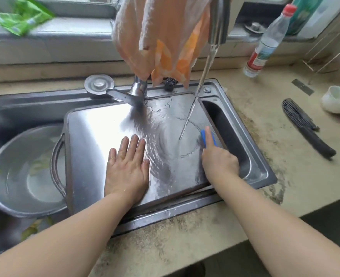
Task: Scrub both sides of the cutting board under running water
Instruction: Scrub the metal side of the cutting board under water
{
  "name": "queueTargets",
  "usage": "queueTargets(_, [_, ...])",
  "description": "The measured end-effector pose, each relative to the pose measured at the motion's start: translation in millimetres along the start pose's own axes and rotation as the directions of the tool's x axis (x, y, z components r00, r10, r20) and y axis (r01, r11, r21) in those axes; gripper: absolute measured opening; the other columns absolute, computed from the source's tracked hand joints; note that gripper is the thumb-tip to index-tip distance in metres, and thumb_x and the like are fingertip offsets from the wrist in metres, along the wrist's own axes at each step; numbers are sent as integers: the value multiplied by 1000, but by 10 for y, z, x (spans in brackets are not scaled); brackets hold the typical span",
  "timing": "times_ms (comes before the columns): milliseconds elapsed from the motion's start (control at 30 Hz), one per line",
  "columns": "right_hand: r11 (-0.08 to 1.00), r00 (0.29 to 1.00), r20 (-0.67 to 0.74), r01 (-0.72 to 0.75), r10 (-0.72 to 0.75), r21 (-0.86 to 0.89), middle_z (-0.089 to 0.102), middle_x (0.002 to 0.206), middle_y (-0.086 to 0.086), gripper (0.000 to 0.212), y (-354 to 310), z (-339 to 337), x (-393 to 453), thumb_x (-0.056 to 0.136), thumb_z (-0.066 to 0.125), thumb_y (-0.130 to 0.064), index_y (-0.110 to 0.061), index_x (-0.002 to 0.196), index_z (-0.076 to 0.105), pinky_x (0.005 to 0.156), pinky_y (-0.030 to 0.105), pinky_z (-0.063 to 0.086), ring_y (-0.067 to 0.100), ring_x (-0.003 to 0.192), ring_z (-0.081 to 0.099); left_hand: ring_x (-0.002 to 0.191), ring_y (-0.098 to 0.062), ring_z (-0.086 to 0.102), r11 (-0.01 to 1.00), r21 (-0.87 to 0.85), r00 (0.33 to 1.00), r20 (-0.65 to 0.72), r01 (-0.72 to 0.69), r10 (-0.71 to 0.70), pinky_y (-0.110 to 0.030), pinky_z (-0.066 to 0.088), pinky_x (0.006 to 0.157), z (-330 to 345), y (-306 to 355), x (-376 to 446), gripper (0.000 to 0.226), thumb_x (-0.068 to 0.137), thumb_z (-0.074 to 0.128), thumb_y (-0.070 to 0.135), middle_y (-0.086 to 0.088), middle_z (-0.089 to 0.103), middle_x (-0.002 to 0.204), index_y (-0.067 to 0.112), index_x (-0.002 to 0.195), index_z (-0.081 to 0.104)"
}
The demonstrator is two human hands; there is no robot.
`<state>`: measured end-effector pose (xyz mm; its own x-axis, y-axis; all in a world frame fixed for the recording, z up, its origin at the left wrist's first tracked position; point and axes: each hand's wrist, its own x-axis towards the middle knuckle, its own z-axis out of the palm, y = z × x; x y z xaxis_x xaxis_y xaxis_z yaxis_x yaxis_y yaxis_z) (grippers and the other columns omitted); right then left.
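A flat, rectangular stainless-steel cutting board with a loop handle on its left end lies across the right basin of a steel sink, covering most of it and leaving a narrow strip of basin open along its right side. My left hand lies palm down on the near middle of the board, fingers straight and close together, pressing it flat. My right hand is at the board's right edge, its grip curled round a blue sponge, with the forefinger stretched along the sponge's top as it presses on the wet metal. A thin stream of water falls from the steel faucet spout and lands on the board just left of the sponge, spreading in rippled rings. A peach-and-orange cloth hangs over the faucet. In the left basin, beside the board's handle, sits a round steel bowl holding water and green scraps. On the speckled beige table to the right lie a black comb-like tool, a white cup and, farther back, a clear plastic bottle with a red cap.
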<state>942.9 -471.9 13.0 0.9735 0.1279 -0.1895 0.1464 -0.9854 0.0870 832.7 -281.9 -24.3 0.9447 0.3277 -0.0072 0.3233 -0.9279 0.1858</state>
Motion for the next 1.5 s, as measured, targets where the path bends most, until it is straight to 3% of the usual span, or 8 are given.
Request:
queueTargets(100, [997, 998, 20, -52, 52, 49, 65, 99, 12, 79, -95, -13, -141, 97, 38, -19, -36, 144, -24, 64, 35, 43, 28, 79, 62, 145, -14, -8, 1000, -19, 1000, 6, 7, -6, -41, 0, 116, -26, 3, 3, 58, 95, 14, 42, 7, -2, 159, 27, 150, 4])
queueTargets(267, [954, 955, 36, 291, -294, 73, 64, 81, 9, 95, -390, 303, -874, 95, 44, -28, -38, 130, -44, 54, 34, 34, 26, 66, 62, 146, -16, -4, 1000, 5, 1000, -2, -1, 1, -42, 2, 115, -38, 17, 9, 58, 95, 16, 41, 6, 1, 159, 26, 150, 7])
queueTargets(433, [1000, 1000, 11, -25, 24, 17, 65, 104, 12, 74, -98, -87, 62, 99, 35, -25, -32, 146, -22, 67, 35, 45, 28, 83, 63, 146, -16, -3, 1000, 19, 1000, -12, 6, -6, -41, 1, 115, 23, -14, 11, 58, 94, 13, 43, 6, 3, 159, 27, 150, 8])
queueTargets(633, [970, 970, 35, 242, -241, -4, 56, 66, 1, 96, -179, 314, -910, 94, 47, -32, -36, 131, -42, 50, 31, 32, 23, 60, 62, 146, -17, -2, 1000, -3, 1000, 11, -3, 3, -43, 5, 115, -55, 8, 17, 57, 95, 17, 41, 5, 4, 159, 26, 150, 9])
queueTargets(833, [998, 998, 6, -59, 58, 30, 64, 105, 15, 77, -157, -67, 18, 97, 35, -18, -33, 145, -23, 65, 35, 39, 30, 85, 62, 146, -17, -1, 1000, 9, 1000, 2, 2, -2, -42, 5, 116, -3, -5, 6, 58, 94, 15, 42, 5, 5, 159, 26, 150, 9])
queueTargets(1033, [952, 951, -44, 304, -305, -10, 65, 80, 9, 97, -397, 325, -721, 92, 43, -17, -32, 131, -44, 53, 33, 36, 25, 62, 61, 146, -18, 1, 1000, -3, 1000, 0, -6, 6, -43, 6, 115, -52, 5, 7, 57, 96, 22, 39, 4, 7, 159, 24, 150, 13])
queueTargets(1267, [992, 994, -46, -105, 101, -73, 67, 98, 12, 81, 98, -72, -52, 95, 38, -12, -27, 146, -23, 59, 29, 38, 23, 68, 58, 146, -16, -2, 1000, 9, 1000, 3, 6, -6, -42, 4, 116, -15, 3, 14, 58, 95, 15, 41, 6, 4, 159, 27, 150, 10])
queueTargets(1500, [964, 970, 21, 240, -244, 118, 66, 94, 14, 87, -863, 242, -879, 92, 42, -12, -30, 143, -27, 63, 34, 44, 26, 77, 63, 146, -19, 5, 999, 40, 1000, 23, -6, 5, -43, 11, 114, -96, 27, -2, 58, 93, 13, 38, 3, 11, 158, 24, 149, 16])
